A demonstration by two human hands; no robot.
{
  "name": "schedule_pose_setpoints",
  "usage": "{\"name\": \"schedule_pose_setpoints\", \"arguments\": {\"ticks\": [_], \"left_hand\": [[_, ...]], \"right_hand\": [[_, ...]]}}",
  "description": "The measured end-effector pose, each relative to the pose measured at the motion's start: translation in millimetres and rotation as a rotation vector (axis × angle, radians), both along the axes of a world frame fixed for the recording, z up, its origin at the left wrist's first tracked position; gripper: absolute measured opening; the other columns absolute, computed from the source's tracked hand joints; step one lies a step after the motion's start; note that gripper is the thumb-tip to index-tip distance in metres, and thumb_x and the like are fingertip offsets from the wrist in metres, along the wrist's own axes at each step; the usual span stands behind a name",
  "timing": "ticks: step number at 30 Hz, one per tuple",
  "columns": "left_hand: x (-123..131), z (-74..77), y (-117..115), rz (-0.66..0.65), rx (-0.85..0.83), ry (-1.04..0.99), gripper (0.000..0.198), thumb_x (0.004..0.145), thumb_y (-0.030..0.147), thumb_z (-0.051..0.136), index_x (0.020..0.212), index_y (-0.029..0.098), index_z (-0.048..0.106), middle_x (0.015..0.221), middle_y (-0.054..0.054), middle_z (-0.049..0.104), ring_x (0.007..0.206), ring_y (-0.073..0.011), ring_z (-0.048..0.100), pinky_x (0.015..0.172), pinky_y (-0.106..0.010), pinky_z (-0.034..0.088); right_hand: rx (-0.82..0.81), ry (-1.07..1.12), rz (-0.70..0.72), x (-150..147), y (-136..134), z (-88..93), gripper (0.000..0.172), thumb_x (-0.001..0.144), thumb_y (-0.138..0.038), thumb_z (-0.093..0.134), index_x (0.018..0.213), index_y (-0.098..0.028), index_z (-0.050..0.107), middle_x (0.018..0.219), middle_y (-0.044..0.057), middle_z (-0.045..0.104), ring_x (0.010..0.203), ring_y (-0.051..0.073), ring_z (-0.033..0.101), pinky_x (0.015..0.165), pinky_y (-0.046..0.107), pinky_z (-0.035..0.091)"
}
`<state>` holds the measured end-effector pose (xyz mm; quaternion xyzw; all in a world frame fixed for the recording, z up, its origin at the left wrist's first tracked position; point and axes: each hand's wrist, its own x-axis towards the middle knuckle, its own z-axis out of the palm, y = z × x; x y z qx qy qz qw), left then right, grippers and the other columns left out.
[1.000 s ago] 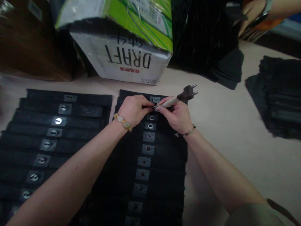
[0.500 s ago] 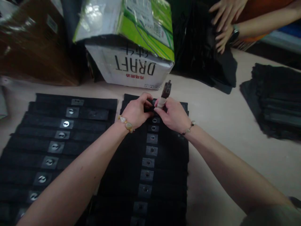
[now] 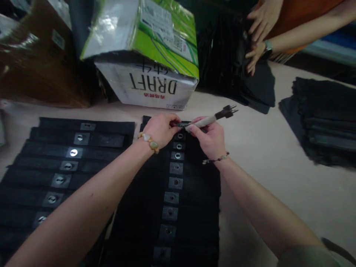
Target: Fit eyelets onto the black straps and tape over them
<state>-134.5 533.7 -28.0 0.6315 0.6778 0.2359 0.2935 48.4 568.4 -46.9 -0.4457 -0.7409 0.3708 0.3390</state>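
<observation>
Two overlapping rows of black fabric pieces lie on the table, each with a grey square patch and a metal eyelet: a left row (image 3: 69,163) and a middle row (image 3: 172,193). My left hand (image 3: 160,129) pinches the top piece of the middle row at its eyelet. My right hand (image 3: 210,139) is closed round a pale-handled tool (image 3: 207,120) with a black plug-like end and two prongs (image 3: 226,111) pointing right. The tool's working tip meets the eyelet between my fingers and is hidden there.
A white and green carton marked DRAFT (image 3: 144,55) stands behind the rows, a brown box (image 3: 36,70) to its left. Another person's hands (image 3: 258,37) rest on a black fabric pile (image 3: 236,63) at the back right. A further black stack (image 3: 325,118) lies far right.
The tool in my right hand has swung from upright back down, its pronged end pointing right again. The other person's hands have shifted on the black pile. The view moved slightly.
</observation>
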Motion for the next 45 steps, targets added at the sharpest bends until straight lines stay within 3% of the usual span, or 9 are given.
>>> {"name": "schedule_pose_setpoints", "arguments": {"ticks": [4,9,16,21,27,34,38,42,45], "left_hand": [[4,-2.7,11,-0.055,0.073,0.102,0.019,0.083,0.03,0.064,0.097,0.027,0.077,0.101,-0.001,0.075,0.096,-0.0205,0.067,0.087,-0.032,0.051],[0,-11.9,13,-0.055,0.07,0.086,0.02,0.082,0.033,0.066,0.097,0.032,0.079,0.096,0.001,0.075,0.092,-0.0192,0.067,0.086,-0.03,0.051],[-2,-15.1,14,-0.039,0.073,0.023,0.016,0.081,0.031,0.067,0.093,0.029,0.077,0.095,0.001,0.075,0.094,-0.0198,0.068,0.086,-0.03,0.051],[-4,-10.5,14,-0.007,0.009,-0.063,0.044,0.074,0.024,0.073,0.117,0.025,0.062,0.09,0.001,0.075,0.082,-0.0171,0.069,0.077,-0.028,0.052],[-7,-10.0,14,-0.035,0.032,-0.065,0.035,0.072,0.019,0.072,0.105,0.024,0.062,0.091,0.0,0.074,0.085,-0.0179,0.069,0.075,-0.028,0.052],[-5,-12.7,9,-0.003,0.031,-0.065,0.035,0.073,0.022,0.073,0.106,0.022,0.059,0.093,-0.001,0.073,0.086,-0.0172,0.068,0.079,-0.029,0.052],[-1,-12.7,7,-0.004,0.04,-0.041,0.033,0.078,0.018,0.067,0.109,0.023,0.058,0.097,-0.002,0.073,0.091,-0.0171,0.068,0.084,-0.03,0.053],[-13,12.9,-17,0.066,0.114,-0.058,0.028,0.082,0.013,0.057,0.109,0.022,0.059,0.105,-0.004,0.072,0.096,-0.0157,0.067,0.089,-0.03,0.052],[-50,56.0,-76,0.226,0.191,0.032,0.023,0.084,0.019,0.057,0.107,0.022,0.062,0.109,-0.005,0.071,0.094,-0.0165,0.066,0.088,-0.031,0.053]], "right_hand": [[-0.03,0.066,0.001,6,21,-1.2,0.022,0.079,-0.037,0.068,0.089,-0.018,0.066,0.083,0.003,0.068,0.077,0.019,0.064,0.072,0.034,0.053],[-0.044,0.021,0.102,5,27,-6.5,0.02,0.08,-0.037,0.067,0.087,-0.018,0.067,0.086,0.003,0.07,0.077,0.019,0.064,0.074,0.035,0.053],[0.139,-0.292,0.112,-13,25,4.1,0.01,0.081,-0.027,0.064,0.087,-0.02,0.069,0.084,0.004,0.07,0.082,0.022,0.063,0.076,0.036,0.049],[0.172,-0.412,0.177,-21,30,15.3,0.012,0.084,-0.024,0.06,0.093,-0.019,0.067,0.089,0.006,0.069,0.084,0.023,0.063,0.077,0.036,0.048],[0.235,-0.532,0.223,-33,25,23.9,0.016,0.086,-0.022,0.058,0.1,-0.019,0.064,0.099,0.009,0.068,0.09,0.025,0.062,0.08,0.038,0.047],[0.144,-0.299,0.061,-17,19,10.6,0.014,0.084,-0.028,0.061,0.091,-0.018,0.068,0.086,0.005,0.07,0.079,0.022,0.064,0.074,0.035,0.05],[0.158,-0.123,-0.054,-12,12,8.2,0.02,0.087,-0.033,0.059,0.098,-0.019,0.069,0.095,0.006,0.072,0.085,0.021,0.067,0.076,0.034,0.052],[0.187,-0.266,-0.02,-15,14,5.0,0.014,0.083,-0.03,0.065,0.089,-0.02,0.072,0.09,0.007,0.074,0.087,0.025,0.069,0.08,0.039,0.053],[0.16,-0.27,-0.042,-10,13,11.6,0.01,0.081,-0.027,0.069,0.088,-0.02,0.073,0.086,0.006,0.074,0.082,0.026,0.07,0.079,0.042,0.054]]}}
